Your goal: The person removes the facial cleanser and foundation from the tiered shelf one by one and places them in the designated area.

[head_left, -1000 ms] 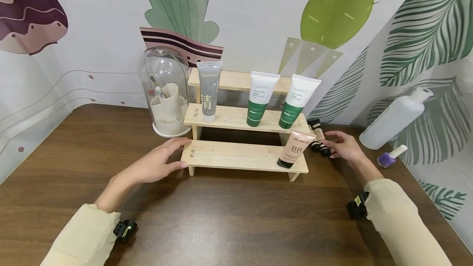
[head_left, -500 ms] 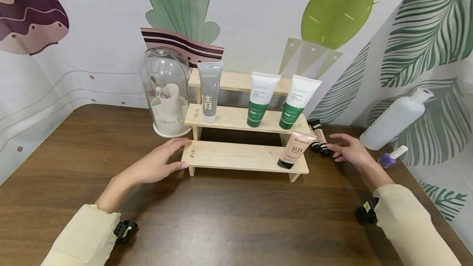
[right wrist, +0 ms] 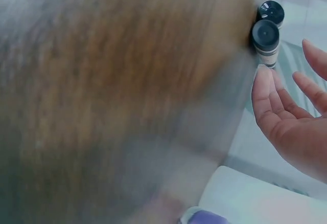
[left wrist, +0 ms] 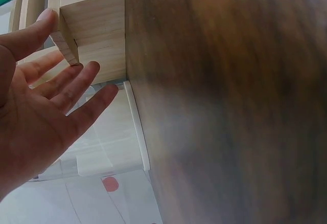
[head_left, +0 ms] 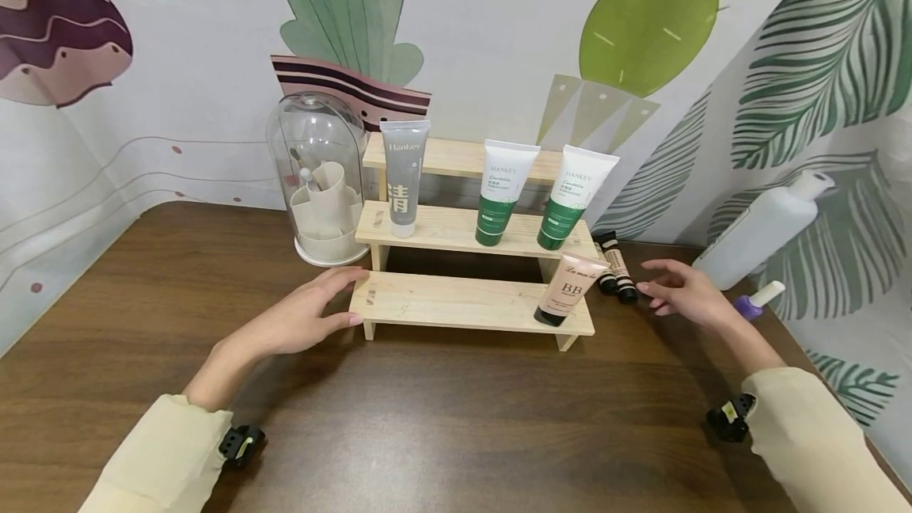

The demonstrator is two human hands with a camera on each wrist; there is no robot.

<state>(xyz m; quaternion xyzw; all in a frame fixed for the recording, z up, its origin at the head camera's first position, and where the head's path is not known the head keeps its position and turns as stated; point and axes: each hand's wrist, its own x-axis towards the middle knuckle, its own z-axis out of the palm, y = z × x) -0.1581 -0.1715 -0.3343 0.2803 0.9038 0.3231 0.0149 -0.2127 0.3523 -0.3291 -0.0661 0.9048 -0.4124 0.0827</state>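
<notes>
In the head view my left hand (head_left: 302, 315) rests at the left end of the lowest step of a wooden tiered stand (head_left: 456, 299). Its thumb and fingers are spread and fairly straight, touching the plank's end, as the left wrist view also shows. My right hand (head_left: 687, 291) holds nothing, its fingers loosely bent. Just left of its fingertips lie two small dark-capped tubes (head_left: 616, 267) on the table, apart from the hand. A pink BB cream tube (head_left: 570, 290) stands on the lowest step's right end.
The middle step bears a grey Hankey tube (head_left: 404, 176) and two white-and-green tubes, one at centre (head_left: 499, 192). A clear domed holder (head_left: 324, 180) stands left. A white bottle (head_left: 762, 228) and purple nail polish (head_left: 751, 305) stand right, partly behind my right hand. A patterned wall closes the back.
My right hand has drawn back to the right, away from the two small tubes, which stay lying on the table. My left hand has stayed at the stand.
</notes>
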